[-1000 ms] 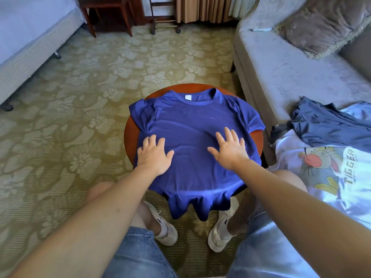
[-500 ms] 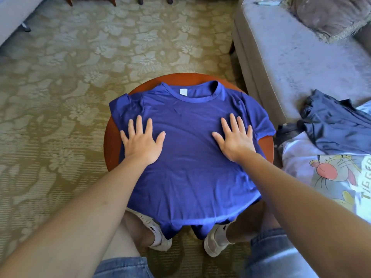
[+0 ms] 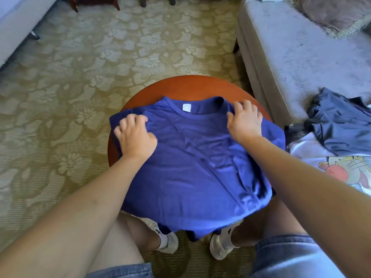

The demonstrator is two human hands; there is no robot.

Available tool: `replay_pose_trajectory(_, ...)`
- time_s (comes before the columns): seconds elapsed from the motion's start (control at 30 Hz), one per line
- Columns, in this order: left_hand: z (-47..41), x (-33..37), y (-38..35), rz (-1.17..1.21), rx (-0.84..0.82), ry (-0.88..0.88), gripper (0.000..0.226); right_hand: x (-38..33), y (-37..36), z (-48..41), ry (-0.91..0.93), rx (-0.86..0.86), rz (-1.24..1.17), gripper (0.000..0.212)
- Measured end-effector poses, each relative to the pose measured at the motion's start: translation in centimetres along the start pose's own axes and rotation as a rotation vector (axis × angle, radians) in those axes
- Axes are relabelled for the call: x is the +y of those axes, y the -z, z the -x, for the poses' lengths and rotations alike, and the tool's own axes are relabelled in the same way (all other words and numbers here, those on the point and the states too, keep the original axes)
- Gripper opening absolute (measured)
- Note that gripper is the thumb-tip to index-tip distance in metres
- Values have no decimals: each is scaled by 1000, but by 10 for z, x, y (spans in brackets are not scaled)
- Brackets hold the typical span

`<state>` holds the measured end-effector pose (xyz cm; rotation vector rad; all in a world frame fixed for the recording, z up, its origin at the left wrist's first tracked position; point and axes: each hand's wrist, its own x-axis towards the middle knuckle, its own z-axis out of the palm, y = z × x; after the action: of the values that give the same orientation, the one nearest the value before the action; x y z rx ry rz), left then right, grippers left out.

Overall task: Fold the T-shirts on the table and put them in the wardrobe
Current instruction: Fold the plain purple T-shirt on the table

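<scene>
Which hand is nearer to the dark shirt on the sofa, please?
The right hand, on the blue T-shirt's shoulder nearest the dark shirt; the left hand is on the opposite shoulder.

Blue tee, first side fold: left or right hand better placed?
Left, likely: the left hand grips the blue T-shirt at its outer shoulder, while the right hand sits closer to the collar.

The round table (image 3: pixel 186 85) is covered almost wholly by the blue T-shirt (image 3: pixel 190 167); a bare wooden strip is left only from 11 to 1 o'clock, beyond the collar. The shirt's shoulders are occupied by the left hand (image 3: pixel 135 137) at 10 o'clock and the right hand (image 3: pixel 246 121) at 1 o'clock, fingers curled into the cloth. Open carpet (image 3: pixel 80 77) is offered from 8 to 12 o'clock. From 1 to 3 o'clock passage is blocked by the sofa (image 3: pixel 291 57), just beside the table, and by heaped garments (image 3: pixel 339 125). At 6 o'clock the hem is bounded by the person's legs (image 3: pixel 130 237).
</scene>
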<state>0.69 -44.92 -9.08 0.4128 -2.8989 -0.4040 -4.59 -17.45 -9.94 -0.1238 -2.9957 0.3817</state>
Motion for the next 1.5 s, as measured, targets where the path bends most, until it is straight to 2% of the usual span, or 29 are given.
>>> replay_pose_trajectory(0.1, -33, 27, -1, 36, -67, -42, 48, -1, -1, -31, -18, -119, -52, 42)
replay_pose_trajectory(0.23, -68, 39, -18, 10, -251, -8, 48, 9, -10, -49, 0, -248, -57, 31)
replay_pose_trajectory(0.3, -70, 38, -27, 15, -243, -7, 39, 15, -17, -45, 31, -248, -123, 18)
replay_pose_trajectory(0.37, -68, 34, -33, 78, -193, 5, 31, 18, -18, -43, -12, -243, -241, 7)
replay_pose_trajectory(0.43, -67, 30, -34, 146, -158, -13, 31, 19, -13, -45, -69, -246, -370, 11)
replay_pose_trajectory(0.53, -67, 31, -27, 109, -165, -177, 51, 14, -1, -47, -91, -229, -506, 32)
replay_pose_trajectory(0.57, -69, 34, -26, 52, -195, -253, 55, 12, 2, -47, -90, -219, -504, 37)
replay_pose_trajectory(0.63, -74, 42, -24, -37, -302, -330, 55, 9, 4, -49, -95, -203, -479, 33)
replay_pose_trajectory(0.73, -86, 51, -20, -131, -457, -308, 43, 7, 7, -56, -114, -223, -409, 14)
replay_pose_trajectory(0.83, -97, 52, -14, -184, -505, -263, 21, 4, 9, -62, -127, -313, -373, 19)
replay_pose_trajectory(0.9, -102, 51, -10, -242, -533, -225, 22, 1, 9, -63, -116, -362, -348, 24)
replay_pose_trajectory(0.97, -104, 49, -5, -306, -566, -201, 32, -3, 9, -63, -97, -381, -287, 18)
replay_pose_trajectory(1.07, -106, 46, 7, -301, -570, -169, 32, -6, 14, -62, -112, -332, -264, 15)
replay_pose_trajectory(1.23, -104, 48, 44, -119, -490, -183, 15, -14, 45, -58, -154, -233, -364, 19)
replay_pose_trajectory(1.37, -92, 58, 92, 61, -387, -190, 19, -24, 92, -49, -158, -107, -475, 14)
replay_pose_trajectory(1.5, -74, 59, 152, 133, -385, -231, 20, -34, 147, -30, -134, -36, -500, 12)
